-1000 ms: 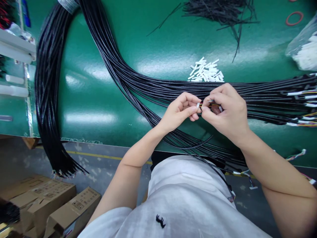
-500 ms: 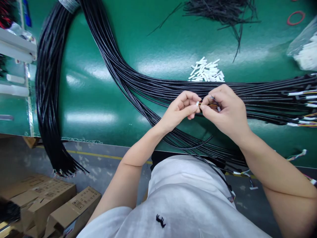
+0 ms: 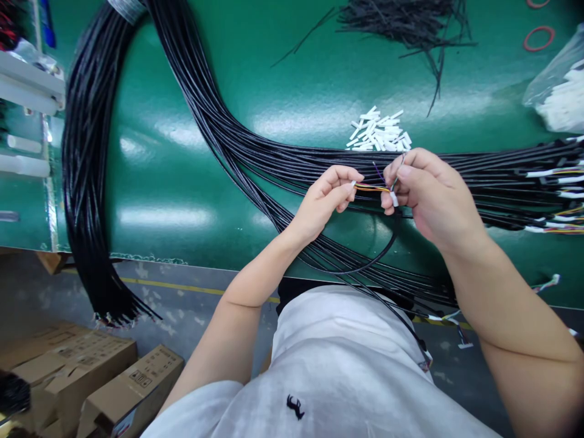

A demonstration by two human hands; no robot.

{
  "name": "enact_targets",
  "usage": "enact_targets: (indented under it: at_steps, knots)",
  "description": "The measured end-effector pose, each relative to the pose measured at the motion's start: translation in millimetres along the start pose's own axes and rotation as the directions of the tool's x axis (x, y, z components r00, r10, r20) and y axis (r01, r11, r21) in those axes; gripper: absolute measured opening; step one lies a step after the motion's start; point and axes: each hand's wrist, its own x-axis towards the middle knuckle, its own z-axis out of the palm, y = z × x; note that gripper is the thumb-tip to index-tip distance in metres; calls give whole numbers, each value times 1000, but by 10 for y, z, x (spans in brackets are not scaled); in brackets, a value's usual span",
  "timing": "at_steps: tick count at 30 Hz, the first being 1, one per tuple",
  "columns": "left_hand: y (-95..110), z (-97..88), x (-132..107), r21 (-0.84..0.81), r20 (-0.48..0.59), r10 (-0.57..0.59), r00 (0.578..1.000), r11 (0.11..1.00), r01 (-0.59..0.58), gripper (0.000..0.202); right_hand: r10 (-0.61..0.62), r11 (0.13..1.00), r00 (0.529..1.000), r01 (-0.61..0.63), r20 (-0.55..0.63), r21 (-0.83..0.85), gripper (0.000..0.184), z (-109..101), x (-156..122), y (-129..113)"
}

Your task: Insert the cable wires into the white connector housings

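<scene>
My left hand (image 3: 326,198) pinches a small white connector (image 3: 353,184) from which thin yellow, orange and dark wires (image 3: 371,188) run to the right. My right hand (image 3: 433,191) is closed on the wire end of the same black cable (image 3: 387,246), with a dark thin wire between thumb and forefinger. A white sleeve (image 3: 394,199) sits at the wires' base, by the right fingers. One loose purple wire (image 3: 379,171) sticks up between the hands. The cable loops down below the right hand. Beneath both hands lies a thick bundle of black cables (image 3: 283,155).
White tube pieces (image 3: 381,131) lie in a pile behind the hands. Farther back is a heap of black strips (image 3: 396,21). At right are a bag of white parts (image 3: 566,97) and cable ends (image 3: 556,173). Another cable bundle (image 3: 89,152) hangs over the table edge; cardboard boxes (image 3: 132,383) stand below.
My right hand has moved right and turned, away from my left hand. The coloured wires now stretch visibly between the hands, and the white sleeve and purple wire have come into sight.
</scene>
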Motion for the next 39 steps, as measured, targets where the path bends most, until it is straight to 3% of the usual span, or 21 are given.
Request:
enact_targets:
  at_steps: [7, 12, 18, 24, 27, 32, 36, 39]
  knots:
    - [-7, 5, 7, -18, 19, 17, 1000, 1000, -17, 29, -49, 999, 998, 49, 35, 4, 39, 30, -2, -5]
    - [-12, -3, -3, 22, 54, 32, 998, 999, -33, 33, -93, 983, 995, 98, 35, -152, 13, 18, -20, 34]
    - [-61, 8, -82, 197, 58, 246, 968, 947, -253, 34, -260, 838, 965, 241, 29, -490, 18, 42, -74, 10]
    - [-93, -11, -101, 348, 64, 349, 935, 870, -349, 33, -353, 760, 934, 324, 62, -564, 15, 85, -111, 28]
    - [-52, -11, -92, 285, 74, 282, 957, 913, -291, 35, -439, 699, 895, 396, 79, -595, 16, 118, -139, 74]
    - [-14, -29, -56, 52, 152, 16, 988, 998, -24, 44, -538, 642, 839, 469, 80, -606, 19, 155, -171, 95]
    - [-34, -58, -30, -96, 197, -34, 980, 994, 54, 47, -558, 632, 822, 509, 112, -585, 18, 145, -177, 88]
    - [-48, -63, -22, -133, 223, -46, 974, 988, 77, 50, -585, 573, 801, 521, 130, -633, 20, 126, -168, 116]
